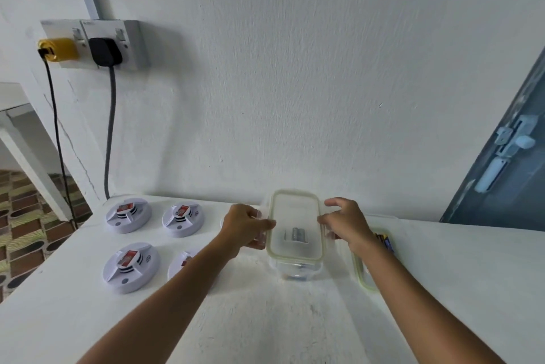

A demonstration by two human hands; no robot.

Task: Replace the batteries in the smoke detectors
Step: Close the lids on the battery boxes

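A clear plastic box (295, 268) with a green-rimmed lid (295, 207) stands on the white table (265, 319); batteries show dimly through the lid. My left hand (246, 223) grips the lid's left clip and my right hand (346, 223) grips the right clip. Several white round smoke detectors lie upside down at the left, among them one at the back (129, 214), one beside it (182, 217) and one nearer (131, 266). My left forearm partly hides a further detector (184, 263).
A second green-rimmed container (364, 278) with dark batteries (385, 241) sits right of the box, partly behind my right arm. Two plugs with hanging cables (110, 133) occupy a wall socket (97, 42) at the upper left. A blue door (501, 172) stands at the right.
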